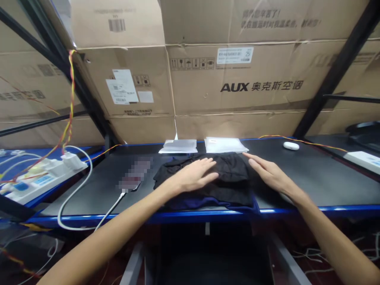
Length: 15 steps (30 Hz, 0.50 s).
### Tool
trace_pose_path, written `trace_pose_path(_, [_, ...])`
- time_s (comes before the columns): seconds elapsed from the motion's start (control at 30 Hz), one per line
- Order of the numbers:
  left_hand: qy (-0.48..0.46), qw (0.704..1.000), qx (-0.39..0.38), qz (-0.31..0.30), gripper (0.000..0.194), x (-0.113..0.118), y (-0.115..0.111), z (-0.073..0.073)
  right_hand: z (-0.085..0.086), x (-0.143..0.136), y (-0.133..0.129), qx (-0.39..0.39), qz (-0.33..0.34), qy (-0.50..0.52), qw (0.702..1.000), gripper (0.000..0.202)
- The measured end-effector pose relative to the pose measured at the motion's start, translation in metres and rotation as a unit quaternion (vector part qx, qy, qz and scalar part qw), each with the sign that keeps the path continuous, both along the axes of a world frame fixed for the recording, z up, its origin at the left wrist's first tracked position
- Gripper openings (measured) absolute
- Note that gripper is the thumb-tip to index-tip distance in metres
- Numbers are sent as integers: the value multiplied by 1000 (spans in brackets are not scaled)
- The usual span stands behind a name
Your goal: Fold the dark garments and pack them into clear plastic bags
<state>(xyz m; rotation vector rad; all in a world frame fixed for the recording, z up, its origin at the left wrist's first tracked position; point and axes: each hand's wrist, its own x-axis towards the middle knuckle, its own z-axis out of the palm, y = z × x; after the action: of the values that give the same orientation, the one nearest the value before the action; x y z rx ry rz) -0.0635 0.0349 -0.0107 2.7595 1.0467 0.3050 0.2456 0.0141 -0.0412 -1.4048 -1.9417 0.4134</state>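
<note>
On black cloth (231,172), left fingers (204,164)

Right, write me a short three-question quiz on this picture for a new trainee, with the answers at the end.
1. Which thing lies directly under the left hand?
A) the power strip
B) the dark cloth
C) the small white case

2. True or false: the fingers of the right hand are stretched out, not curled into a fist.

3. Fill in the gap: between the cloth and the cardboard, ____ pale packets lie side by side on the worktop.

Key: 1. B; 2. True; 3. two
</note>
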Motion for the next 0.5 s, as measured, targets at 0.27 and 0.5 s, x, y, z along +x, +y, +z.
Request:
trace_pose_path(0.27, [44,997,-33,58,70,-54,22,-23,16,-37,21,-34,203,-172,963,60])
trace_pose_path(0.5, [11,998,31,47,55,-53,22,-17,12,-41,15,-18,214,-208,954,63])
